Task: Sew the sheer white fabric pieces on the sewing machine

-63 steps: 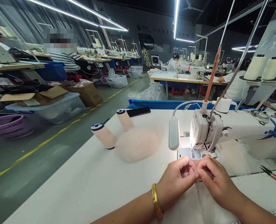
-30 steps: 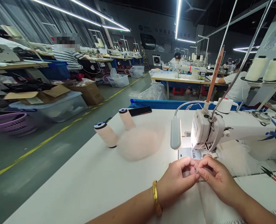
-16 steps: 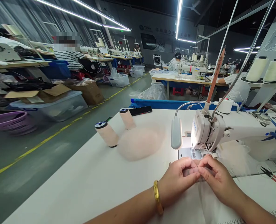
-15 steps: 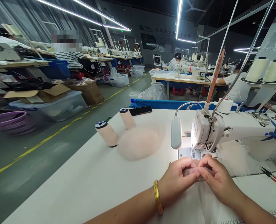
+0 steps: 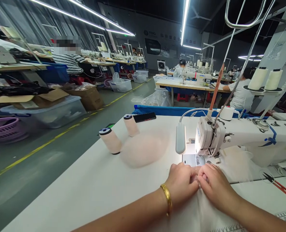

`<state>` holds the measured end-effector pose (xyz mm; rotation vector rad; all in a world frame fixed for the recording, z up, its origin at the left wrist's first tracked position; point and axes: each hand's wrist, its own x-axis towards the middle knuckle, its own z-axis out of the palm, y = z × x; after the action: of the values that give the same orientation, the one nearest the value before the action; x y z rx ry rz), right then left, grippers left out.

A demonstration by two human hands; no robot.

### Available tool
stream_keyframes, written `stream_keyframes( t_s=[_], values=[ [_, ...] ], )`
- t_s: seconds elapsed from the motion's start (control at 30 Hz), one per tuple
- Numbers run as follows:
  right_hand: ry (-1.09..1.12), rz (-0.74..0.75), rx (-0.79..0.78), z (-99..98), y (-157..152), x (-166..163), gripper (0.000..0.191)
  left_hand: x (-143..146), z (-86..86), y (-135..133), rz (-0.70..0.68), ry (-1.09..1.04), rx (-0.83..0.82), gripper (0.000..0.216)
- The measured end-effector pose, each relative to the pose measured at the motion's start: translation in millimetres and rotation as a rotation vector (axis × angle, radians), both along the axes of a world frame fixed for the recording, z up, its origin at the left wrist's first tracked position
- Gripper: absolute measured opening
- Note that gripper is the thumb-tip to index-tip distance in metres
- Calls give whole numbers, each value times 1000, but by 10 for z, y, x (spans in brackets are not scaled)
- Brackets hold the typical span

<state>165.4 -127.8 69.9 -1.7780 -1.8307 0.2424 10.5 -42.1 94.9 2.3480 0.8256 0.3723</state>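
Just in front of the presser foot of a white sewing machine (image 5: 204, 135), my two hands meet at the fingertips. My left hand (image 5: 182, 182), with a gold bangle at its wrist, is closed in a pinch on sheer pale fabric (image 5: 201, 209). Pressed against it, my right hand (image 5: 215, 183) has its fingers curled and pinches the same fabric, which hangs toward me over the table edge side. The exact edge between the fingertips is hidden. More sheer fabric lies right of the needle, under the machine arm.
Left of the machine lie a sheer pale fabric piece (image 5: 145, 150), two peach thread spools (image 5: 111, 141) and a black phone (image 5: 144, 117). A small lamp (image 5: 181, 138) hangs beside the needle. Red-handled thread snips (image 5: 281, 187) and a clear ruler (image 5: 285, 212) are at right. Co-workers sit beyond.
My fingers have curled in tighter on the fabric, and my right hand's knuckles have turned more upward. Both hands sit slightly farther left in view, which has itself shifted a little.
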Motion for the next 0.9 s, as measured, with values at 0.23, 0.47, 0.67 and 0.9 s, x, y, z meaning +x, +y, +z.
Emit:
stream_keyframes(
  t_s=[0.23,0.47,0.67,0.9],
  values=[
    [-51,-34,-32,-109,213,151,20,-19,-249,49,-60,-209,654,15],
    [-23,-27,-34,-124,156,205,11,-106,-331,61,-227,-205,617,23],
    [-81,95,70,-158,49,249,20,-98,-322,49,-199,-196,639,20],
    [-198,175,28,-66,39,270,32,-98,-310,41,-178,-182,636,20]
  ],
)
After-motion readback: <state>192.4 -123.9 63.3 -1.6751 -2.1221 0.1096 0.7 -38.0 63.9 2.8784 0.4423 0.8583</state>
